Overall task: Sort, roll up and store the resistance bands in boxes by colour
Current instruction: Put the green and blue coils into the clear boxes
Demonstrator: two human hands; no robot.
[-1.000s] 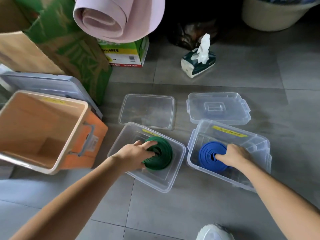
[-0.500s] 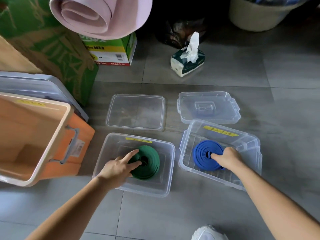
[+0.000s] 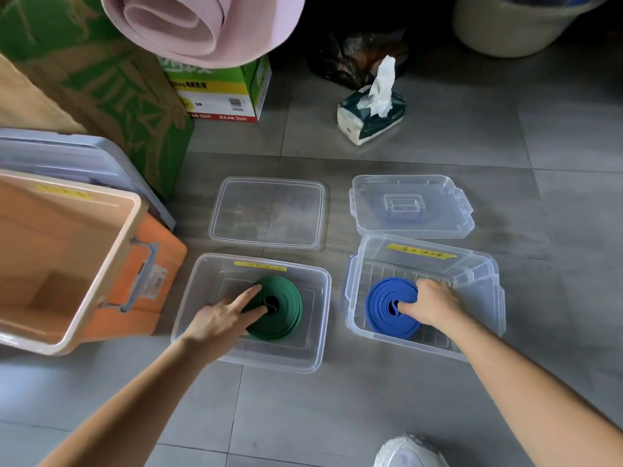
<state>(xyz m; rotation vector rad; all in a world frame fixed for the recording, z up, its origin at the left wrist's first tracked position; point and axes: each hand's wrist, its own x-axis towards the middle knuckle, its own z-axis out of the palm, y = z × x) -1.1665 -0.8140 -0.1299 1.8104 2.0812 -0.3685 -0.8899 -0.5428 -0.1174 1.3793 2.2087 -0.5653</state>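
Observation:
A rolled green resistance band (image 3: 286, 320) lies flat in the left clear box (image 3: 318, 332), which carries a yellow label. My left hand (image 3: 215, 323) rests on the roll with straight fingers, one fingertip at its centre hole. A rolled blue band (image 3: 381, 305) lies in the right clear box (image 3: 485, 298), also labelled yellow. My right hand (image 3: 435, 301) grips the blue roll's right side, fingers curled, one digit in the centre hole.
Two clear lids (image 3: 266, 214) (image 3: 408, 205) lie on the tiled floor behind the boxes. An orange bin (image 3: 67, 264) tilts at the left. Behind are a tissue pack (image 3: 371, 112), green cartons (image 3: 101, 79), a pink rolled mat (image 3: 202, 25) and a bucket (image 3: 512, 25). A shoe (image 3: 408, 453) shows below.
My left hand's fingers have uncurled from the green roll and now lie straight on it. The green box has turned squarer to me. My right hand keeps hold of the blue roll.

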